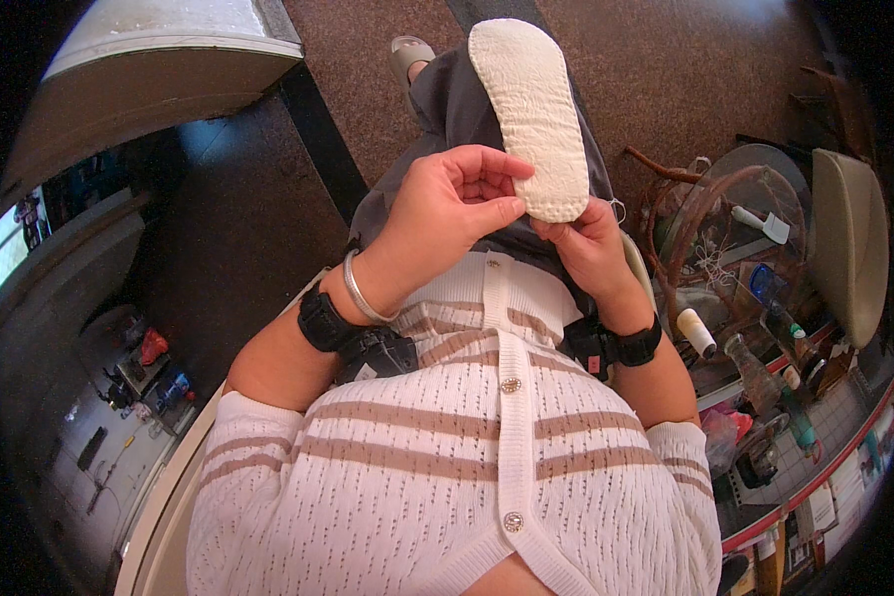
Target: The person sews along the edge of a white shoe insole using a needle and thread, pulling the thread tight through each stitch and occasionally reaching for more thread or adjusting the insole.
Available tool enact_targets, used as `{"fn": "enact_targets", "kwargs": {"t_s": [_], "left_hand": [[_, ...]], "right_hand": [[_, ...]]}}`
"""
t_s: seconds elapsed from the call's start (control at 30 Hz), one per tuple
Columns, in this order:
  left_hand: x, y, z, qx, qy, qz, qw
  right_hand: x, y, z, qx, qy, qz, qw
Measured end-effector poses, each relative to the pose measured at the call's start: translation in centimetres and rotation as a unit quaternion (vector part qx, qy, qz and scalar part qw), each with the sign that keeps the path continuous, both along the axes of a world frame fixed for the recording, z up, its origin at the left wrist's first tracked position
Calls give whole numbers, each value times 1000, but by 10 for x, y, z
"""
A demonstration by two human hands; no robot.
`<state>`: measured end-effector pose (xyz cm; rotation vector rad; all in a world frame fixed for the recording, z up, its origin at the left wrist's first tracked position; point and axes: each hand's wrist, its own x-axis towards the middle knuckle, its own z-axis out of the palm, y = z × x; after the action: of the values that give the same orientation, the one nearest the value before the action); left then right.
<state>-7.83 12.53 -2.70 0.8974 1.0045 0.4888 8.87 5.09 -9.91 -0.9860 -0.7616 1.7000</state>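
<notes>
A cream fabric insole (536, 109) with a stitched edge is held up over my lap, its wide end pointing away from me. My left hand (447, 199) is at the left edge of its near end. The index fingertip and thumb rest at that edge while the other fingers curl inward. My right hand (596, 243) grips the near end from below on the right, with part of its fingers hidden behind the insole. A thin white thread (618, 209) loops out beside my right hand. Whether a needle is there cannot be made out.
At the right stand a cluttered shelf with a glass bottle (750, 368), a white thread spool (696, 333) and a beige chair back (849, 243). A pale tabletop (179, 30) reaches in at the upper left. Small items lie on a surface at the lower left.
</notes>
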Motion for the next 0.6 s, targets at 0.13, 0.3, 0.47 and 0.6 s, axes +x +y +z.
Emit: {"fn": "enact_targets", "kwargs": {"t_s": [0.13,0.3,0.47,0.6], "left_hand": [[1,1,3,-19,-5,6,1000],[0,0,0,-38,-22,18,999],[0,0,0,-50,-21,12,998],[0,-1,0,-63,-26,8,998]], "right_hand": [[0,-1,-3,-7,11,-1,1000],[-1,-1,-1,-18,12,-9,1000],[-2,0,-2,-12,14,-10,1000],[-3,1,0,-15,7,-14,1000]]}}
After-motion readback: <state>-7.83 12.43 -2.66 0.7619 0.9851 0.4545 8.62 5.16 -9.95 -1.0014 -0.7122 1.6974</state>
